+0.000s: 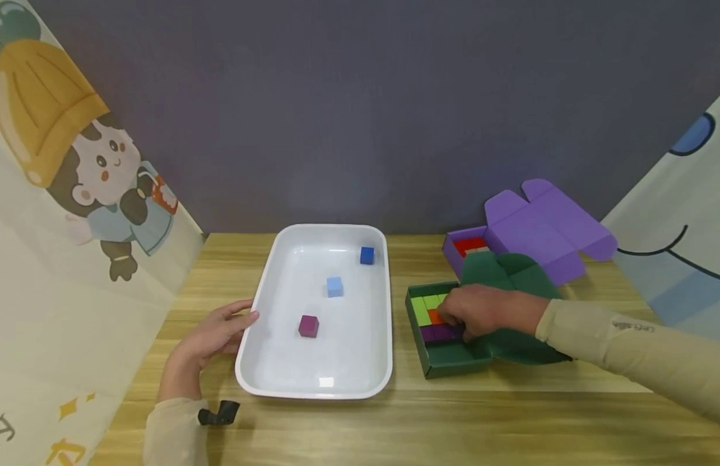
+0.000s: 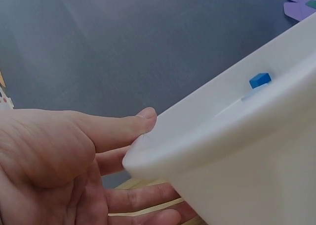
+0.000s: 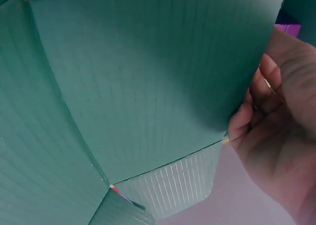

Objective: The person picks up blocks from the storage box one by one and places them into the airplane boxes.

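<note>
My left hand (image 1: 217,333) holds the left rim of a white tray (image 1: 261,385); in the left wrist view the thumb (image 2: 140,123) lies on the rim with the other fingers below it. Inside the tray are a dark blue cube (image 1: 367,255), a light blue cube (image 1: 334,287) and a magenta cube (image 1: 308,326). My right hand (image 1: 482,310) reaches into an open green box (image 1: 449,369), its bent fingers at the colored blocks. Light green blocks (image 1: 420,310), an orange block (image 1: 435,317) and purple blocks (image 1: 438,333) show there. The right fingertips are hidden, so any grip on a block cannot be seen.
An open purple box (image 1: 453,255) with red blocks (image 1: 469,245) stands behind the green one, its lid (image 1: 540,226) folded out to the right. The green lid (image 1: 523,343) lies under my right wrist. A dark wall (image 1: 348,116) closes off the back of the wooden table (image 1: 429,427).
</note>
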The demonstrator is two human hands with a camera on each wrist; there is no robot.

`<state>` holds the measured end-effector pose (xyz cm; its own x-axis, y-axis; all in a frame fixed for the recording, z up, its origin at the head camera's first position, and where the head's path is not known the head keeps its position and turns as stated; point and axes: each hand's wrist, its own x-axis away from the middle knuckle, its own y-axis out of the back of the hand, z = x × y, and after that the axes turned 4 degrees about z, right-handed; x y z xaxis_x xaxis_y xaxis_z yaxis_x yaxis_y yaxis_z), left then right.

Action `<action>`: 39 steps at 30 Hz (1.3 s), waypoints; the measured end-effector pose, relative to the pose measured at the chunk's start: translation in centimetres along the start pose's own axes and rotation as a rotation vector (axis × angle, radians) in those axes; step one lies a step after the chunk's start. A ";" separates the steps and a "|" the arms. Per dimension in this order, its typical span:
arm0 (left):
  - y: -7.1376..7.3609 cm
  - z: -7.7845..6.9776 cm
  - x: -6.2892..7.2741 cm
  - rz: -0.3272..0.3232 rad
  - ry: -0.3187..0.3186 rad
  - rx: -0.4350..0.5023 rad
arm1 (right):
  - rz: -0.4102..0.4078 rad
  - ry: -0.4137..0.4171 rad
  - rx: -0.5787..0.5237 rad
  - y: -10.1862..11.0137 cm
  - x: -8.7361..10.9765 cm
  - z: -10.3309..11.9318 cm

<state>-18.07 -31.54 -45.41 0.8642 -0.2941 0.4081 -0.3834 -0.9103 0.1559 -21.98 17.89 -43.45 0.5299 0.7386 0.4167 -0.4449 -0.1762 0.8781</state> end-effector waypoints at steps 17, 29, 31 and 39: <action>0.1 0.0 0.0 0.019 -0.002 0.006 | -0.143 -0.015 0.055 1.9 1.1 1.7; 0.2 0.2 0.0 0.010 -0.007 0.009 | -0.288 -0.025 0.019 6.0 1.4 5.1; 0.2 0.2 0.1 0.015 -0.009 0.008 | -0.310 -0.035 0.006 7.2 1.3 5.8; 0.1 0.0 0.0 0.016 -0.014 0.003 | -0.401 -0.006 -0.083 10.1 -1.2 7.2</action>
<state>-18.11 -31.64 -45.41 0.8626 -0.3125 0.3979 -0.3960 -0.9065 0.1465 -21.91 10.50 -33.42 0.6770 0.7345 0.0469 -0.2590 0.1780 0.9493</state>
